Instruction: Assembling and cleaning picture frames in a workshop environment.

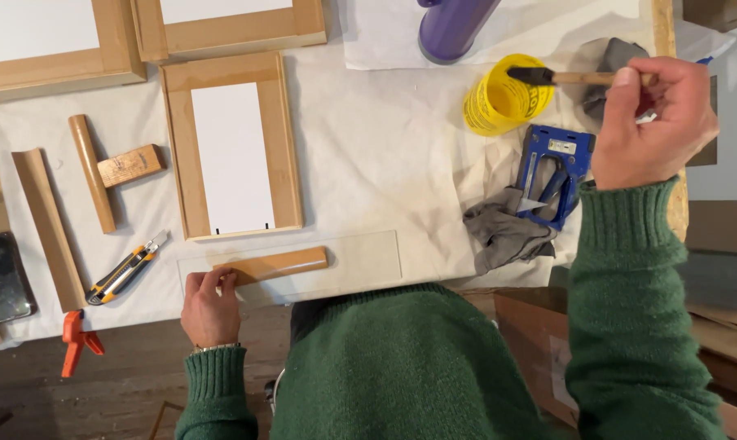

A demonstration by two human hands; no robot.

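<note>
Seen from above, at a table draped in white cloth point(368, 163). Left hand point(209, 305), at about seven o'clock in the view, fingers pressed together down on the left end of a short glossy wooden strip point(275, 265), pinning it flat on a pale rectangular sheet point(360, 257) at the near table edge. Right hand point(653, 122), at about two o'clock, closed around the wooden handle of a small brush point(560, 77), dark bristles poised over the mouth of a yellow cup point(503, 102) lying at nine o'clock from that hand. Just past the cup, toward twelve o'clock, a purple cylinder point(454, 28) standing on white paper. Below the cup, at six o'clock from it, a blue metal tool point(556, 171) resting on a crumpled grey rag point(507, 232). At twelve o'clock from the strip, a wooden frame point(234, 147) with a white centre, lying flat; two more frames at the far edge, cut off by the view. At nine o'clock from that frame, a T-shaped wooden piece point(107, 167), and beyond it a long curved moulding point(46, 224). Between moulding and left hand, a yellow-and-black utility knife point(128, 269). At eight o'clock from the knife, an orange clamp point(75, 338) off the cloth on dark wood. At the far left edge, a dark phone-like slab point(2, 277). Green knitted sleeves on both arms.
</note>
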